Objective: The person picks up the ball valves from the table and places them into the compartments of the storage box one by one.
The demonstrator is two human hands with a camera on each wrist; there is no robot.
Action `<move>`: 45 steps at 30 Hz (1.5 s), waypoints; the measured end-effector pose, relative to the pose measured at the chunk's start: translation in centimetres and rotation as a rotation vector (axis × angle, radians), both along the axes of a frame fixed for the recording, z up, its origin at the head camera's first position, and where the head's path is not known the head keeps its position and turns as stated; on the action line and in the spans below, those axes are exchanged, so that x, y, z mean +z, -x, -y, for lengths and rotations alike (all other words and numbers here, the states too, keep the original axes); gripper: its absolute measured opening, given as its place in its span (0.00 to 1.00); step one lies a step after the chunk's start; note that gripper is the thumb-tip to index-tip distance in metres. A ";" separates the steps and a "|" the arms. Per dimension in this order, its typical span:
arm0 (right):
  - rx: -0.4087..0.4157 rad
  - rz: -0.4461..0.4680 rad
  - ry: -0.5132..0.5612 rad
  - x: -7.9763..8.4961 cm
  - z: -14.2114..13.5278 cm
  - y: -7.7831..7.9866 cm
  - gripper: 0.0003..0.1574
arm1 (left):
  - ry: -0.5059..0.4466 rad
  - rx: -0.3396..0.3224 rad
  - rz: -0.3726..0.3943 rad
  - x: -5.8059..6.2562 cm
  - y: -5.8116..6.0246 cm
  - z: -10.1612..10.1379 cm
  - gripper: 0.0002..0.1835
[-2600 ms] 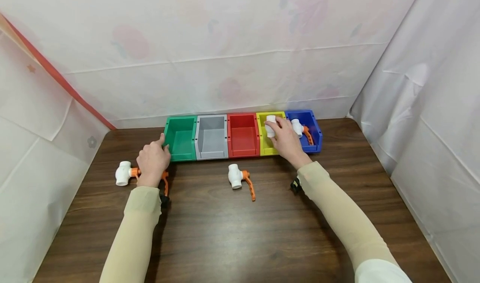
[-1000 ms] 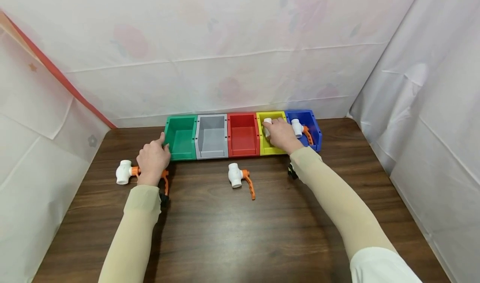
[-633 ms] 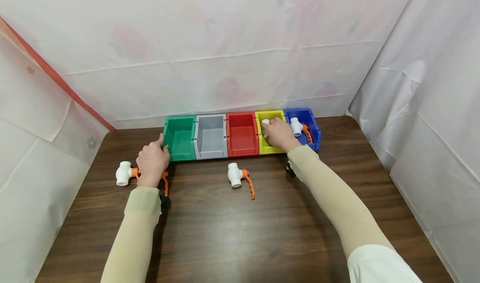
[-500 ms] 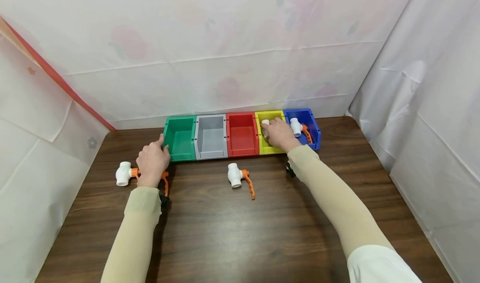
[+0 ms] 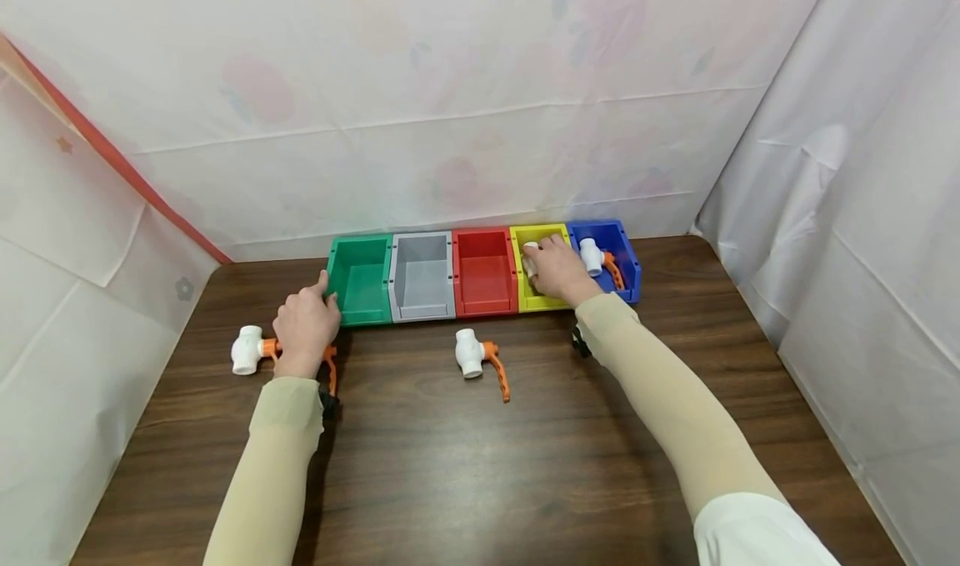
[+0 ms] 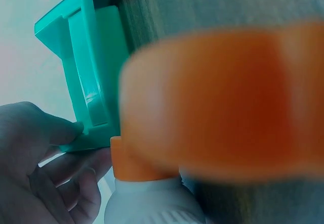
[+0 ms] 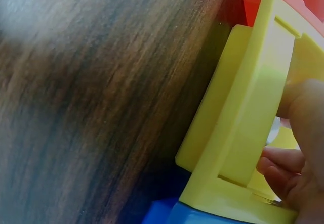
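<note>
The right hand (image 5: 557, 267) grasps a valve (image 5: 532, 257) down inside the yellow bin (image 5: 543, 303), pinching it; the right wrist view shows only a sliver of white between the digits. That valve lies just left of the right hand, under its fingertips, its white barrel running roughly front to back along the bin; whether its handle lies turned aside is hidden by the hand. The left hand (image 5: 306, 323) is well apart at the other end of the row, thumb and fingers pinching the near corner of the green bin (image 5: 365, 309).

On the bench (image 5: 480, 474), the middle valve (image 5: 470, 354) lies in front of the red bin (image 5: 486, 303), nearer the right hand than the left, barrel roughly front to back, handle slanting toward the person. The left valve (image 5: 246, 351) and another orange handle (image 5: 332, 373) lie beside the left hand.
</note>
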State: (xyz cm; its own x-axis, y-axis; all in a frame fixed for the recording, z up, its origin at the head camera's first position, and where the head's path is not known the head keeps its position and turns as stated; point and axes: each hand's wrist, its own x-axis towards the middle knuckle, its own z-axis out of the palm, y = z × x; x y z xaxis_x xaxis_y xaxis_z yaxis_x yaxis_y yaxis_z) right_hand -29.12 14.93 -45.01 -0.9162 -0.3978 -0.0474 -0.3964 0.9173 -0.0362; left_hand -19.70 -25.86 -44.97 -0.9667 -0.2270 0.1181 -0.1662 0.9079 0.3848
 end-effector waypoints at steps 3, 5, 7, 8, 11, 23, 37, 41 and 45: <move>0.002 -0.007 0.048 0.2 -0.1 0.1 0.36 | 0.003 0.003 -0.010 0.1 0.0 0.0 0.29; 0.008 -0.008 0.079 0.3 -0.3 0.1 0.35 | 0.006 0.004 -0.017 0.1 0.0 0.0 0.28; 0.018 -0.001 0.120 0.5 -0.5 0.2 0.35 | 0.010 0.002 -0.018 0.2 0.0 -0.1 0.28; 0.021 0.007 0.145 0.5 -0.5 0.2 0.35 | 0.010 0.003 -0.017 0.2 0.1 -0.1 0.28; 0.021 0.036 0.219 0.6 -0.9 0.1 0.33 | 0.013 0.005 -0.008 0.2 0.0 -0.1 0.28; 0.012 0.012 0.511 1.6 -1.9 -1.5 0.19 | 0.028 0.003 -0.030 0.1 -0.2 -1.2 0.28; 0.130 -0.067 0.572 2.7 -0.7 -6.3 0.18 | 0.027 -0.006 -0.036 0.0 0.1 -1.4 0.29; 0.129 -0.042 0.536 2.4 0.0 -7.6 0.20 | 0.020 -0.004 -0.037 0.0 0.0 -1.4 0.29; 0.155 -0.023 0.534 2.0 0.6 -8.7 0.21 | 0.021 -0.003 -0.030 -0.1 -0.1 -1.3 0.29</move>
